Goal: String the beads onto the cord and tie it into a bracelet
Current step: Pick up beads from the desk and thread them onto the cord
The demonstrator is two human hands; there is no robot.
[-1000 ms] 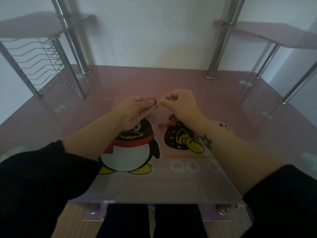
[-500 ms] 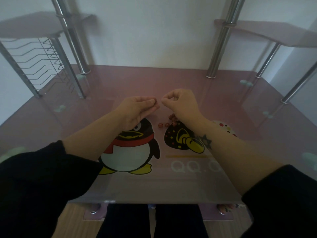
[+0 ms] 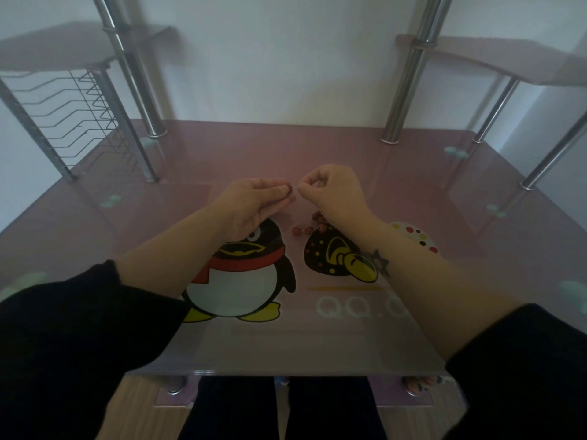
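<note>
My left hand [image 3: 254, 201] pinches a small dark red bead [image 3: 289, 188] between thumb and fingertips, raised a little above the pink glass table [image 3: 222, 154]. My right hand [image 3: 333, 192] is just to the right of it, thumb and forefinger pinched together at the bead's level, seemingly on a thin cord that is too fine to make out. The two sets of fingertips nearly touch. Several loose reddish beads [image 3: 309, 225] lie on the table below my right wrist, partly hidden by it.
The table carries a penguin sticker [image 3: 241, 274] and a second cartoon sticker [image 3: 336, 255] near its front. Chrome posts [image 3: 403, 90] rise at the back, with glass side shelves [image 3: 508, 58] and a wire rack [image 3: 73, 112] at left. The front edge lies close to my legs.
Both hands have stayed almost in place; the right fingertips have shifted slightly relative to the bead in my left hand.
</note>
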